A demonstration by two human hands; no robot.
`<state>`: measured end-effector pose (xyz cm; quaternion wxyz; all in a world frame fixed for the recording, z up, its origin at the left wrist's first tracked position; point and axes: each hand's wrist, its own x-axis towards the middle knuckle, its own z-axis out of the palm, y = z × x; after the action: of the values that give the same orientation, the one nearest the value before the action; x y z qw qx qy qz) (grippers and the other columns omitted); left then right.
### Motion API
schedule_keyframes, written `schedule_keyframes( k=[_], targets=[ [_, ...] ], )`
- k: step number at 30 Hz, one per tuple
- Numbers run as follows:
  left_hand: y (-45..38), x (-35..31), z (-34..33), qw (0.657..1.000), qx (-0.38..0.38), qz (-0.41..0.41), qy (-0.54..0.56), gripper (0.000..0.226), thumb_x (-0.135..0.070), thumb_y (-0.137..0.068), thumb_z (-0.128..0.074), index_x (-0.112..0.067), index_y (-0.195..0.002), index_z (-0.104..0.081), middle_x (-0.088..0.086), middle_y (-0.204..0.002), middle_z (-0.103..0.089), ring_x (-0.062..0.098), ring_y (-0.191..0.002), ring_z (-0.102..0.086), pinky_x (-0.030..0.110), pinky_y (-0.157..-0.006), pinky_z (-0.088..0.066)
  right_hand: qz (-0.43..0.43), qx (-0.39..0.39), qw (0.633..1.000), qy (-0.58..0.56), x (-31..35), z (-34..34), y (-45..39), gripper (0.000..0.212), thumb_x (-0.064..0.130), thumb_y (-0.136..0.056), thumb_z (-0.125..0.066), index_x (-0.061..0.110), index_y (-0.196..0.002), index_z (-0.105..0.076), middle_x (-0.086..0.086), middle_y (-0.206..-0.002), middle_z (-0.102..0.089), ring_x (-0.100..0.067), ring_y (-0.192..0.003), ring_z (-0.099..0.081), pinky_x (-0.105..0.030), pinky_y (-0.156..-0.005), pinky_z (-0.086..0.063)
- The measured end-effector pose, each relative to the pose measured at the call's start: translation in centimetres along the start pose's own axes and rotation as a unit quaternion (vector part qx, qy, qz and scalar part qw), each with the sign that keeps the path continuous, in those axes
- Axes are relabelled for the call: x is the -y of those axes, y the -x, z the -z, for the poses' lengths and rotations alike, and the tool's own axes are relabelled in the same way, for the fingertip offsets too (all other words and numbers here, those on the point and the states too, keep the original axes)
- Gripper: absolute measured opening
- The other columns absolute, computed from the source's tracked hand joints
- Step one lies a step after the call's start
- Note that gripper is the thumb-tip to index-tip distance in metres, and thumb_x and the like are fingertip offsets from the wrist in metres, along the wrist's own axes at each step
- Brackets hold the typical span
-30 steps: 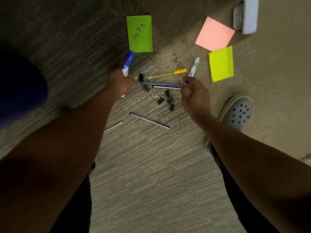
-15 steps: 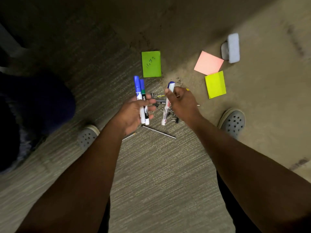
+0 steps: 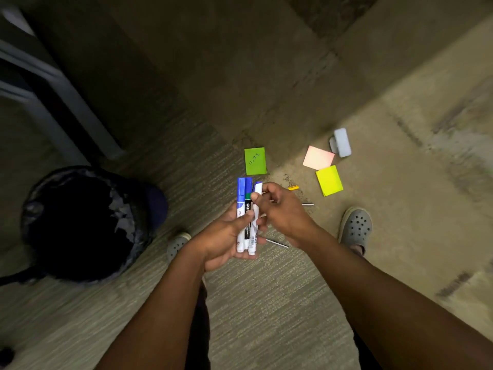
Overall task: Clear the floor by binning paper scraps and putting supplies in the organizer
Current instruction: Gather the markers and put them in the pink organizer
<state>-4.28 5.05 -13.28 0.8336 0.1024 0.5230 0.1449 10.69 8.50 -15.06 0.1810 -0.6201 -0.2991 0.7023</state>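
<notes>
Three white-barrelled whiteboard markers are bunched side by side, long axes parallel and running straight away from the person, caps at the far end, butt ends towards the body. They are held above the carpet floor, between the person's two feet. Two caps are blue; the third marker's far tip looks white. The middle barrel has a black label with white letters and a green band under its cap.

Left hand: grip clenched round the lower barrels, thumb across the front. Right hand: thumb and fingers pinching the rightmost marker near its top.

On the carpet beyond the hands: a bright green rectangular sticky note with dark handwriting. Further right lie a pink square sticky note, a yellow-green sticky note and a grey-white whiteboard eraser. A yellow pen end pokes out past the right hand, and a thin grey rod lies under the wrists.

Left of the hands: a round bin lined with a black bag. Grey perforated clogs: left, right.
</notes>
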Motion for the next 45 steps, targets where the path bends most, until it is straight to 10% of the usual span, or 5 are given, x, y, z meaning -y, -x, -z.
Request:
schedule_keyframes(
  k=[10, 31, 45],
  targets=[
    [13.2, -3.8, -4.4, 0.99, -0.029, -0.119, -0.073, 0.029, -0.019, -0.1, -0.05, -0.028, -0.128, -0.049, 0.01, -0.096, -0.065, 0.016, -0.077, -0.065, 0.029, -0.054, -0.05, 0.046, 0.074, 0.996, -0.016, 10.7, -2.8, 11.6, 0.026, 0.025, -0.09, -0.066, 0.003, -0.103, -0.06, -0.017, -0.08, -0.061, -0.027, -0.063, -0.056, -0.043, -0.061, -0.049],
    [43.2, -13.5, -6.0, 0.962, -0.063, -0.262, -0.033, 0.023, -0.022, -0.099, -0.052, -0.027, -0.12, -0.06, 0.013, -0.117, -0.067, 0.02, -0.1, -0.065, 0.039, -0.071, -0.059, 0.164, 0.135, 0.967, 0.144, 32.4, -14.4, 29.2, 0.018, 0.028, -0.094, -0.058, 0.011, -0.09, -0.062, 0.004, -0.059, -0.06, -0.006, -0.051, -0.052, -0.021, -0.049, -0.042],
    [53.0, -19.3, 5.6, 0.919, -0.231, -0.317, 0.036, 0.021, -0.032, -0.099, -0.046, -0.019, -0.113, -0.055, 0.005, -0.072, -0.059, 0.011, -0.049, -0.044, 0.024, -0.042, -0.034, 0.157, 0.135, 0.973, 0.1, 40.8, -26.9, 30.6, 0.031, 0.032, -0.098, -0.048, 0.002, -0.093, -0.052, -0.006, -0.067, -0.054, -0.012, -0.057, -0.048, -0.024, -0.054, -0.043]
  ],
)
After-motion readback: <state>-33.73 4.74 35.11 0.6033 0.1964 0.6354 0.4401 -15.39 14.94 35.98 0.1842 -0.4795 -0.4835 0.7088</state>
